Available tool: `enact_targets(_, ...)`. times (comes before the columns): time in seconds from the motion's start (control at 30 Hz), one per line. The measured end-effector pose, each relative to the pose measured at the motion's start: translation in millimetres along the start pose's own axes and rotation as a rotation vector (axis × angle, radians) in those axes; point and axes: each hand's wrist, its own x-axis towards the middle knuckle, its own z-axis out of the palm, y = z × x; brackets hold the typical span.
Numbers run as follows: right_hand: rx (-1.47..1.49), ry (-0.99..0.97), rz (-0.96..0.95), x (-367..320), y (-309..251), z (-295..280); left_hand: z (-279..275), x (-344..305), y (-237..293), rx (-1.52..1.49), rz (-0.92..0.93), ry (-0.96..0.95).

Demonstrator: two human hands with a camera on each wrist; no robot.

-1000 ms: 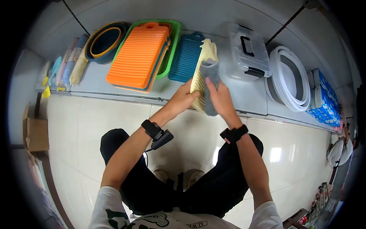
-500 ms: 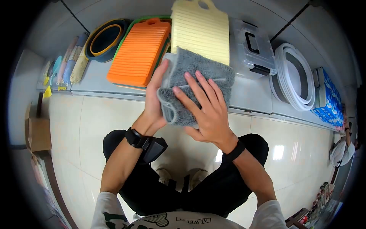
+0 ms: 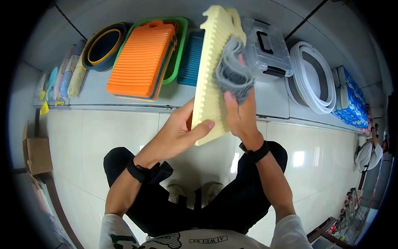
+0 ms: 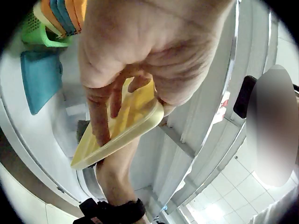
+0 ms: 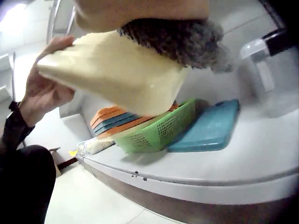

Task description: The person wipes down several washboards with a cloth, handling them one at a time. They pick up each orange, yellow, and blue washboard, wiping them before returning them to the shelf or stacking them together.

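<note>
Head view: the cream washboard [image 3: 207, 79] is up in the air, tilted, to the right of the green basket [image 3: 179, 54]. The left hand [image 3: 176, 130] grips its near end, thumb over the face. The right hand [image 3: 244, 114] clutches a bunched grey plush cloth [image 3: 234, 79] at the board's ridged side; pressed on or just beside, I can't tell. I'd call this step wiping the board down.

Left wrist view: fingers reach into the board's hollow back while the thumb clamps outside.

Right wrist view: the cloth sits under the right hand near the board's edge, and the teal washboard [image 5: 205, 128] lies just beside the basket. To my eye, the next move calls for a steady left hold and flat cloth strokes along the ridges.
</note>
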Motion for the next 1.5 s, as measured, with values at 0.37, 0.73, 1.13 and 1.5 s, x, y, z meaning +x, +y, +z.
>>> enact_targets(0.37, -0.055, 0.113, 0.337, 4.8, 17.3, -13.4, -26.4, -15.0, 0.3, 0.118, -0.205, -0.269)
enact_targets(0.73, -0.436, -0.369, -0.353, -9.5, -32.7, 6.1, -54.2, -20.5, -22.3, 0.216, -0.265, -0.079)
enact_targets(1.13, 1.113, 0.411, 0.744, 22.1, 7.2, -68.0, -44.1, -24.0, -7.1, 0.113, -0.226, -0.158)
enact_targets(1.5, 1.44, 0.25, 0.816, 1.1, -24.8, -34.2, -22.3, 5.4, -25.6, 0.014, -0.254, 0.209)
